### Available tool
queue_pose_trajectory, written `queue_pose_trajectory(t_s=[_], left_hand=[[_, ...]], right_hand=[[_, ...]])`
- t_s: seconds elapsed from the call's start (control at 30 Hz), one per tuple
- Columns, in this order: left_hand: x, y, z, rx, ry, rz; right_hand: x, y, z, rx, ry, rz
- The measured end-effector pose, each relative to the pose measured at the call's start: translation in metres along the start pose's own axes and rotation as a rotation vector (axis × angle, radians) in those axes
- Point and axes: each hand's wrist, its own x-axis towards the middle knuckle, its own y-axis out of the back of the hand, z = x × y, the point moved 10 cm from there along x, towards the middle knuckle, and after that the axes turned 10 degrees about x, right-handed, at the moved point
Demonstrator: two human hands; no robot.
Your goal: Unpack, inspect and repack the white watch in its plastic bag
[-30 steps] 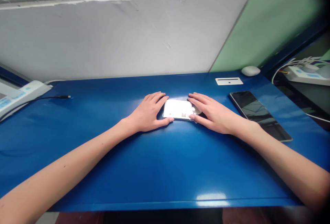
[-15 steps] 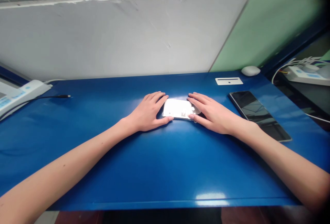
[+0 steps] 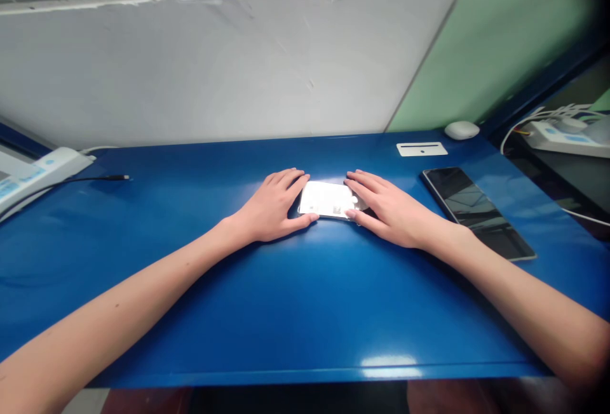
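Note:
A small flat white packet, apparently in a clear plastic sleeve, lies on the blue table. Glare washes out most of its face; a small dark printed square shows near its front right corner. At its left end, my left hand holds it, thumb along the front edge and index finger by the back corner. My right hand grips the other end, its thumb on the front right corner and its fingers at the back. Part of the sleeve's right end is hidden under that hand.
Right of my right hand lies a black phone. Behind it are a white slotted plate and a white rounded case. A black cable and a power strip are at left. A grey wall panel stands behind.
The whole view has shifted very slightly. Both hands and the packet keep the same places relative to each other.

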Motion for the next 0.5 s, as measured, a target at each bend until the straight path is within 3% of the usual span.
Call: queue_pose_trajectory(t_s=[0.5], left_hand=[[-0.0006,-0.0002,0.0,-0.007,-0.003,0.006]], right_hand=[[-0.0007,0.0003,0.0002,0.002,0.003,0.005]])
